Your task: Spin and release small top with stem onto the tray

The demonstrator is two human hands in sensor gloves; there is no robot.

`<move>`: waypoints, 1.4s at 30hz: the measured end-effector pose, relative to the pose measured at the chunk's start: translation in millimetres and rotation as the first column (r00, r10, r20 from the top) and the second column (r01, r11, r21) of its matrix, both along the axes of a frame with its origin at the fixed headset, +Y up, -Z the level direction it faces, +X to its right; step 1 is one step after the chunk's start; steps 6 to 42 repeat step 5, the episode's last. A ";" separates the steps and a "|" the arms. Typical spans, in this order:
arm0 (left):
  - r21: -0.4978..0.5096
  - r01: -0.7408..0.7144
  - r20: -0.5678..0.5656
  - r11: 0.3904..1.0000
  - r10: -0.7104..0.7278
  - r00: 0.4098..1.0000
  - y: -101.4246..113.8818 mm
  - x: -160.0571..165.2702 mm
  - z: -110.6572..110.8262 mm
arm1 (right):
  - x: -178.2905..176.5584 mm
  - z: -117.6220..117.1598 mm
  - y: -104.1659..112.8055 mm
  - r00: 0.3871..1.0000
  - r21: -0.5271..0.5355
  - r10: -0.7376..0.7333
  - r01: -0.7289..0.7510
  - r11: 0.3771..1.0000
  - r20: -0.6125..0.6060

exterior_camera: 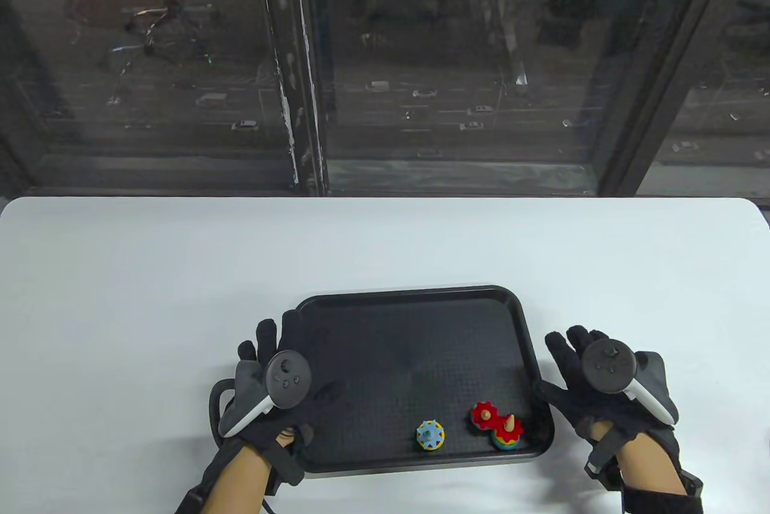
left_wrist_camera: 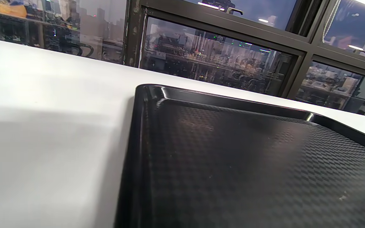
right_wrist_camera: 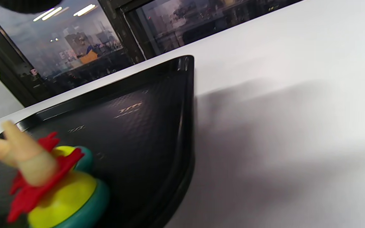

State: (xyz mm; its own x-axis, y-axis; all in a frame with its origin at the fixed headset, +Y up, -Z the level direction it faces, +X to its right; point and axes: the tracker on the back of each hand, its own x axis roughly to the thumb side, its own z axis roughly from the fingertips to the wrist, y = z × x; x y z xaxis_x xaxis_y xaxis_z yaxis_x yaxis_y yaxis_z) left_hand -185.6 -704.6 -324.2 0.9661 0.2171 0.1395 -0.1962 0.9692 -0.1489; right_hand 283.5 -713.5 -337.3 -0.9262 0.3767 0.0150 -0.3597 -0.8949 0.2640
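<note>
"Where were the tops?"

"They sat in the near right part of the black tray [exterior_camera: 337,303]. A red top [exterior_camera: 485,415] with bumpy teeth touched a rainbow top [exterior_camera: 507,433] with a pale stem. A little blue top [exterior_camera: 431,435] with yellow dots stood just to their left, apart from them."

"Which was the small top with the stem?"

"It was hard to say. I think it was the blue one, but it looked tiny from above."

"What did the hands do?"

"The left hand [exterior_camera: 274,384] lay flat over the left edge of the tray, fingers straight, holding nothing. The right hand [exterior_camera: 592,387] lay just beside the tray's right edge on the white table [exterior_camera: 150,273], fingers loose and spread, holding nothing too."

"What did the wrist cameras see?"

"The left one saw the tray floor and the window [left_wrist_camera: 214,63]. The right one saw the rainbow top up close, tipped, with red teeth behind it."
</note>
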 end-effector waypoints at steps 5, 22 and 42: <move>0.012 0.058 0.027 0.998 -0.058 0.998 -1.7 8.2 2.8 | -9.5 0.2 -3.3 0.993 -0.098 -0.083 0.074 0.992 -0.086; 0.012 0.058 0.027 0.998 -0.058 0.998 -1.7 8.2 2.8 | -9.5 0.2 -3.3 0.993 -0.098 -0.083 0.074 0.992 -0.086; 0.012 0.058 0.027 0.998 -0.058 0.998 -1.7 8.2 2.8 | -9.5 0.2 -3.3 0.993 -0.098 -0.083 0.074 0.992 -0.086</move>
